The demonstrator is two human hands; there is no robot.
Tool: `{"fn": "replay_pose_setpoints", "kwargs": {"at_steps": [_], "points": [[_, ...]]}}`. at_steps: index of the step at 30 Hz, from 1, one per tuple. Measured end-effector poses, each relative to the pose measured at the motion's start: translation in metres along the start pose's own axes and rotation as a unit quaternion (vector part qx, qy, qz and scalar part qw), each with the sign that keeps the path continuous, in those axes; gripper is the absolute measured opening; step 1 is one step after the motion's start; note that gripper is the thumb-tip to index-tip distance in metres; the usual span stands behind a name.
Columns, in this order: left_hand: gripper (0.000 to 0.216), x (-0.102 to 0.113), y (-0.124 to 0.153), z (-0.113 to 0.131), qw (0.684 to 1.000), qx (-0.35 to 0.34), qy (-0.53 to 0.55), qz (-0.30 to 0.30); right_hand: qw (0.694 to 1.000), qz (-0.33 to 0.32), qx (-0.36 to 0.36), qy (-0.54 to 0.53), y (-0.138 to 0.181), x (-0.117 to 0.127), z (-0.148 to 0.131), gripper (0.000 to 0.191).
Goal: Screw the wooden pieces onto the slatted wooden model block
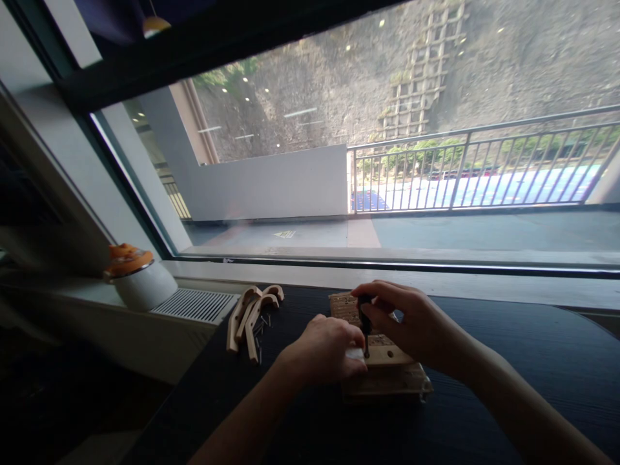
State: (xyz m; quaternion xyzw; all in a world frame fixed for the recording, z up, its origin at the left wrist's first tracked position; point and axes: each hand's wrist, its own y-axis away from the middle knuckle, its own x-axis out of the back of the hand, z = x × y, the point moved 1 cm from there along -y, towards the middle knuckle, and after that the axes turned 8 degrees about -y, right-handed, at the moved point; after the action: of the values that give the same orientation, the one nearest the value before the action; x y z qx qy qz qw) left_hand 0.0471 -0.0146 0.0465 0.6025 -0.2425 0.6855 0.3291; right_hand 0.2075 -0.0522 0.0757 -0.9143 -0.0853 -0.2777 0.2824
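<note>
My right hand point(394, 313) is closed around the dark handle of a screwdriver point(365, 323), held upright. Its shaft points down at a hole or screw in a pale wooden piece point(392, 356), which has another dark hole farther right. My left hand point(327, 345) grips the left end of that wooden piece, with something whitish showing by the fingers. Under and behind the piece lies a brown, carved-looking wooden board point(343, 305). A flat brown block or package point(382, 385) with a shiny, clear wrapping edge sits at the front, beneath the work.
Several curved wooden pieces point(237, 320) and loose screws point(260, 332) lie left of my hands on the dark table point(523, 349). A white container with an orange top point(145, 284) stands on the ledge beside a vent grille point(196, 305). A large window borders the table's far side.
</note>
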Motion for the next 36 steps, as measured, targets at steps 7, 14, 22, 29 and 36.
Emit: {"fn": "replay_pose_setpoints", "kwargs": {"at_steps": [7, 14, 22, 29, 36], "points": [[0.028, -0.002, -0.001, -0.001, 1.0, 0.005, -0.008, -0.011, 0.998, 0.038, -0.04, -0.012, -0.002, -0.003, 0.013, 0.018], [0.023, -0.002, 0.0, 0.0, 1.0, 0.007, -0.004, 0.007, 0.999, 0.034, -0.001, 0.034, -0.002, 0.001, 0.011, 0.021], [0.022, -0.002, 0.0, 0.0, 1.0, 0.004, -0.002, 0.01, 0.999, 0.025, -0.016, 0.017, -0.001, -0.002, 0.014, 0.016], [0.023, -0.006, -0.001, -0.003, 0.999, -0.009, 0.029, 0.01, 0.999, 0.02, -0.017, 0.021, -0.001, -0.003, 0.01, 0.013], [0.018, -0.008, -0.002, -0.006, 0.999, -0.025, 0.041, 0.012, 0.999, -0.001, 0.011, 0.038, -0.001, -0.009, -0.002, 0.013]]}}
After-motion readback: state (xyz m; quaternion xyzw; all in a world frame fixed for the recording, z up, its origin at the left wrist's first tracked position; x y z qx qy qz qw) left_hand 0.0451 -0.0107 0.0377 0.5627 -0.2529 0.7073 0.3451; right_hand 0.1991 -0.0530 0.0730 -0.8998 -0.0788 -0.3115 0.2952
